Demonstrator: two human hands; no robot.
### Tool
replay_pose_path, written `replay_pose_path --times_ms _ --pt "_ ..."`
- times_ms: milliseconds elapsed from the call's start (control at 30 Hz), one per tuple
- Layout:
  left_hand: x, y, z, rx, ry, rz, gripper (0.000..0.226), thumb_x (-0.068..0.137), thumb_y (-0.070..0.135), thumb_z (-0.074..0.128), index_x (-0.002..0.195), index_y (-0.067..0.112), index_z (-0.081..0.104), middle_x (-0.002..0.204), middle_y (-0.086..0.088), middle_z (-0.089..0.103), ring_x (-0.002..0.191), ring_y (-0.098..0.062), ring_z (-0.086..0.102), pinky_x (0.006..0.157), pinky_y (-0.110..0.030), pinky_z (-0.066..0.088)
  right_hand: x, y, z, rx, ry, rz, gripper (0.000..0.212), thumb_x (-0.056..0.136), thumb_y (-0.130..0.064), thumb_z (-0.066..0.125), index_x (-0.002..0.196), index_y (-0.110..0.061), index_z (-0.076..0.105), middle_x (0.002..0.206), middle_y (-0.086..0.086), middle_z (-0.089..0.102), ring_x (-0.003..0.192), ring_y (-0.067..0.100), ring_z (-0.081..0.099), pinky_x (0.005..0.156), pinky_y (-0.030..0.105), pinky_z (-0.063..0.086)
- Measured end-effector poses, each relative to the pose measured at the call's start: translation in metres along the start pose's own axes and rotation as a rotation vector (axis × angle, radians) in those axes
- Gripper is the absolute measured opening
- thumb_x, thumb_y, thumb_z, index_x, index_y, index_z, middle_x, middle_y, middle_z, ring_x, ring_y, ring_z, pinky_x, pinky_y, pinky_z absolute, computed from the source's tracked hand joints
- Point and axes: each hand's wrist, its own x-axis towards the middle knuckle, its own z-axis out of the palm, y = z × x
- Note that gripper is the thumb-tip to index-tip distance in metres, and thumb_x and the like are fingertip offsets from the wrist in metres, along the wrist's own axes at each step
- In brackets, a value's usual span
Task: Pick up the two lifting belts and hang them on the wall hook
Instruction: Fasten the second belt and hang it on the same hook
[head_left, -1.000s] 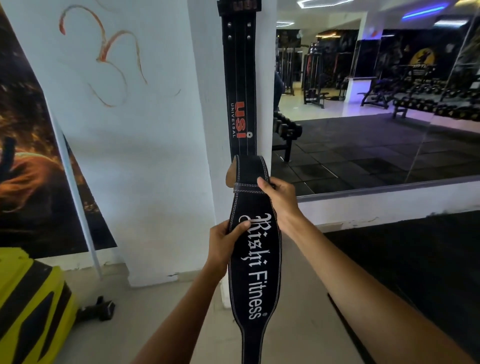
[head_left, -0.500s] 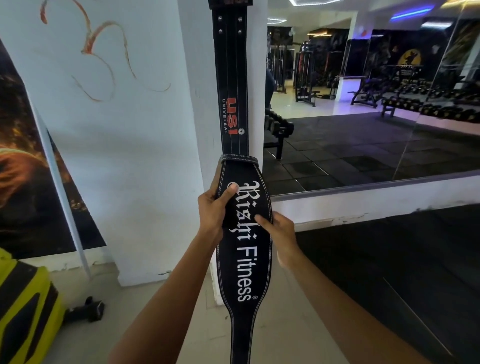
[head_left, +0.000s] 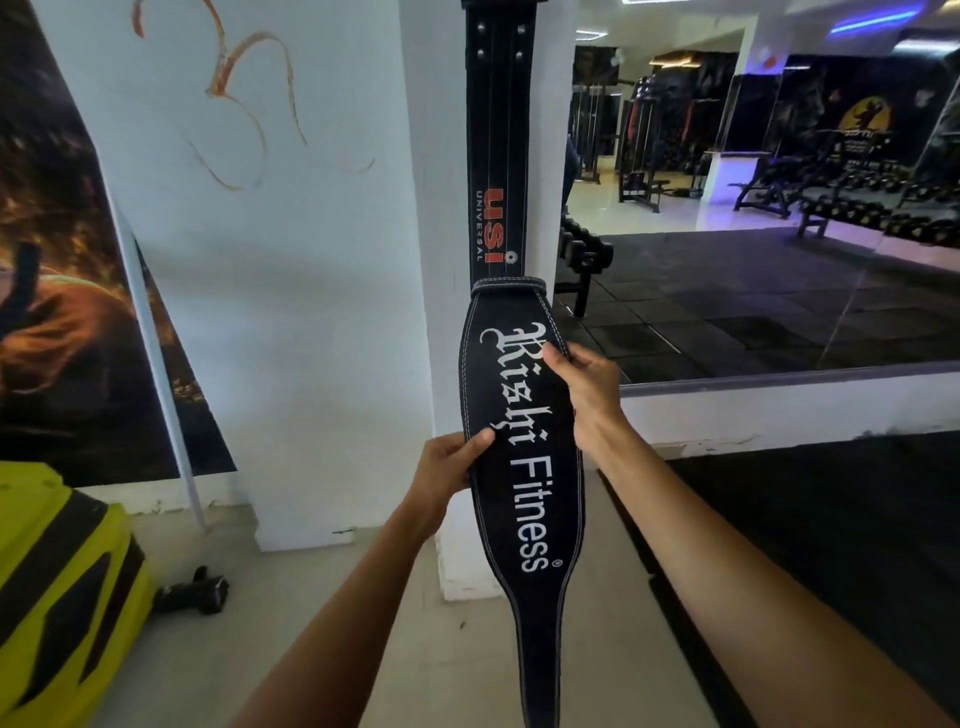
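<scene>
A black belt with red USI lettering (head_left: 500, 156) hangs straight down the white pillar (head_left: 431, 208); its top runs out of the frame, so the hook is hidden. Below it I hold a wider black belt with white "Rishi Fitness" lettering (head_left: 530, 499) upright against the pillar, its folded top edge just under the USI logo. My left hand (head_left: 449, 465) grips this belt's left edge at mid-height. My right hand (head_left: 587, 384) pinches its right edge higher up, thumb on the lettering.
A yellow and black machine (head_left: 57, 597) stands at the lower left, with a small dumbbell (head_left: 195, 592) on the floor beside it. A large wall mirror (head_left: 753, 208) fills the right, above a white ledge. A poster (head_left: 62, 291) leans on the left wall.
My hands have swapped heights along the Rishi Fitness belt: the left slid down to mid-height, the right moved up near the lettering's top. The belt stays against the pillar.
</scene>
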Motion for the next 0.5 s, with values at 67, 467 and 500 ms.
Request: replay_pose_path --times_ms 67,467,500 --pt "0.015 0.028 0.003 -0.060 0.020 0.080 0.020 0.088 0.022 0.063 0.094 0.004 0.069 0.087 -0.008 0.075 0.079 -0.023 0.071 0.067 -0.027 0.059 -0.005 0.001 0.002 0.008 -0.033 0.006 0.009 0.081 -0.009 0.068 0.077 -0.016 0.068 0.080 0.004 0.070 0.075 0.021 0.066 0.082 0.038 0.056" --pt "0.012 0.046 0.014 -0.047 0.082 0.106 0.020 0.084 0.020 0.067 0.100 0.007 0.067 0.090 -0.007 0.074 0.073 -0.013 0.072 0.059 -0.018 0.055 -0.006 0.022 -0.009 0.051 -0.040 0.046 0.008 0.083 -0.010 0.065 0.088 -0.013 0.070 0.092 0.012 0.070 0.092 0.032 0.066 0.090 0.046 0.053" --pt "0.019 0.063 0.016 -0.076 0.133 0.125 0.024 0.087 0.026 0.064 0.100 0.006 0.067 0.086 -0.006 0.073 0.066 -0.009 0.072 0.055 -0.017 0.054 -0.007 0.023 -0.008 0.040 -0.064 0.034 0.009 0.083 -0.009 0.065 0.090 -0.012 0.070 0.091 0.011 0.071 0.087 0.029 0.067 0.085 0.042 0.056"
